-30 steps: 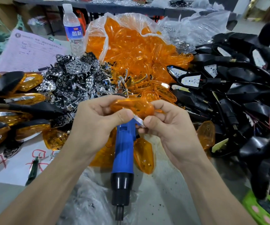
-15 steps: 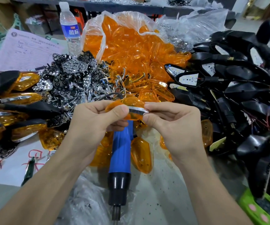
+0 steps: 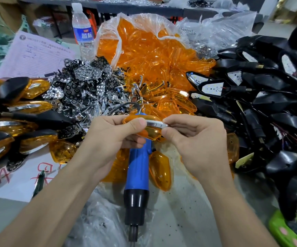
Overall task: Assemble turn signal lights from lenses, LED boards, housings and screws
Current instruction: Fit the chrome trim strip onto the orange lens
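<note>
Lens (image 3: 151, 134) | left grip (image 3: 112, 139) pinches it | right grip (image 3: 194, 143) pinches chrome strip (image 3: 157, 124) (against lens)

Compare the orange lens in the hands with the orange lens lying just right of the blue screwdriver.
The held lens is gripped by the left hand above the screwdriver; the loose lens lies on the table beside it. The held lens has a silver strip along its top edge, pinched by the right hand; the loose lens shows none. The held lens runs crosswise; the loose lens points toward the camera. Both are clear orange.
</note>
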